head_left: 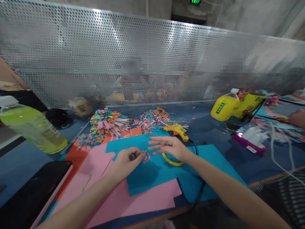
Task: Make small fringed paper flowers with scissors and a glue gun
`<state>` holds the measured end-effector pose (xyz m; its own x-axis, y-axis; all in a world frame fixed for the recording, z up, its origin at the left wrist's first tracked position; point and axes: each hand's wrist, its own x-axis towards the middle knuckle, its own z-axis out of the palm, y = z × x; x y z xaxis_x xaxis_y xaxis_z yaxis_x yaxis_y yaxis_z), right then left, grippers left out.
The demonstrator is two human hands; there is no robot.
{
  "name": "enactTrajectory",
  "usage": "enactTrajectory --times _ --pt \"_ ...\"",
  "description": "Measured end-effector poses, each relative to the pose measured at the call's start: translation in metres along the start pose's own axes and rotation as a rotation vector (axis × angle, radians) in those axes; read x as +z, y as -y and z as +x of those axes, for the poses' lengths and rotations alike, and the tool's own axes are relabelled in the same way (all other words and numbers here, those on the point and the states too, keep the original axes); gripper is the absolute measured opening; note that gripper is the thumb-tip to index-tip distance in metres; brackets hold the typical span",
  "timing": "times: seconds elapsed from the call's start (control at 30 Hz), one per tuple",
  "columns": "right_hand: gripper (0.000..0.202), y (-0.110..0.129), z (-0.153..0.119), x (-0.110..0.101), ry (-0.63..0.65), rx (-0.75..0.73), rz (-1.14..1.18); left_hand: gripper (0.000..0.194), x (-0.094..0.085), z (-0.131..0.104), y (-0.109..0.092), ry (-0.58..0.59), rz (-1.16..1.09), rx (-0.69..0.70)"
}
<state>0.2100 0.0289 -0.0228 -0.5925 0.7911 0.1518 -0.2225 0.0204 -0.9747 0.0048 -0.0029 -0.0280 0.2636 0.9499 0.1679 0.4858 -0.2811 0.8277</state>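
Observation:
My left hand [130, 159] is closed in a pinch on a small curled paper piece [146, 157], pink with a pale looped end. It is held above blue paper sheets [152, 178]. Just to the right, my right hand [168, 148] has its fingers stretched out and apart, with nothing in them. Under its palm a yellow ring-shaped object [173, 163] shows in part; its kind is hidden. Beyond that hand lies a yellow glue gun [176, 130] with a black cord. Pink paper sheets [107, 203] spread nearest to me.
Piles of coloured paper strips [154, 117] and a spiky paper cluster [107, 122] lie at the back. Left are a drink bottle [35, 127] and a black phone [38, 194]. Right stand a yellow bottle [225, 106] and a purple power strip [250, 144]. A perforated metal screen [152, 57] closes the back.

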Motion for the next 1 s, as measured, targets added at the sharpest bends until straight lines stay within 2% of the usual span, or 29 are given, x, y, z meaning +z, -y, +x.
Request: enactTrajectory --times 0.1,0.17,0.23,0.3,0.43,0.53,0.7,0.8,0.87,0.93,1.0 --pt "0.043 0.003 0.0 0.002 -0.014 0.033 0.135 0.027 -0.005 0.0 0.002 0.01 0.302 0.134" --pt "0.041 0.005 -0.001 0.004 -0.033 0.044 0.186 0.026 -0.008 0.001 0.004 -0.095 0.502 0.213" --pt "0.039 0.007 -0.002 0.006 -0.044 0.056 0.224 0.033 -0.01 0.002 0.006 -0.214 0.656 0.251" --pt "0.037 0.007 -0.002 0.007 -0.049 0.062 0.255 0.035 -0.011 0.004 0.009 -0.249 0.732 0.27" --pt "0.036 0.005 -0.001 0.005 -0.061 0.053 0.293 0.024 -0.012 0.007 0.015 -0.187 0.721 0.348" --pt "0.036 0.005 0.0 0.002 -0.064 0.043 0.313 0.021 -0.012 0.008 0.015 -0.164 0.608 0.373" --pt "0.034 0.006 0.0 0.001 -0.117 0.021 0.352 0.02 -0.009 0.004 0.007 -0.099 0.35 0.131" --pt "0.035 0.006 0.001 0.001 -0.121 0.005 0.373 0.024 -0.006 0.005 0.004 0.061 0.143 0.025" --pt "0.035 0.006 0.001 0.002 -0.123 0.001 0.379 0.026 -0.004 0.006 0.003 0.175 0.069 0.005" --pt "0.036 0.005 0.002 0.003 -0.121 -0.001 0.383 0.029 -0.003 0.008 0.003 0.204 0.188 0.077" --pt "0.037 0.003 0.002 0.004 -0.114 -0.003 0.386 0.029 -0.002 0.01 0.005 0.145 0.44 0.22"
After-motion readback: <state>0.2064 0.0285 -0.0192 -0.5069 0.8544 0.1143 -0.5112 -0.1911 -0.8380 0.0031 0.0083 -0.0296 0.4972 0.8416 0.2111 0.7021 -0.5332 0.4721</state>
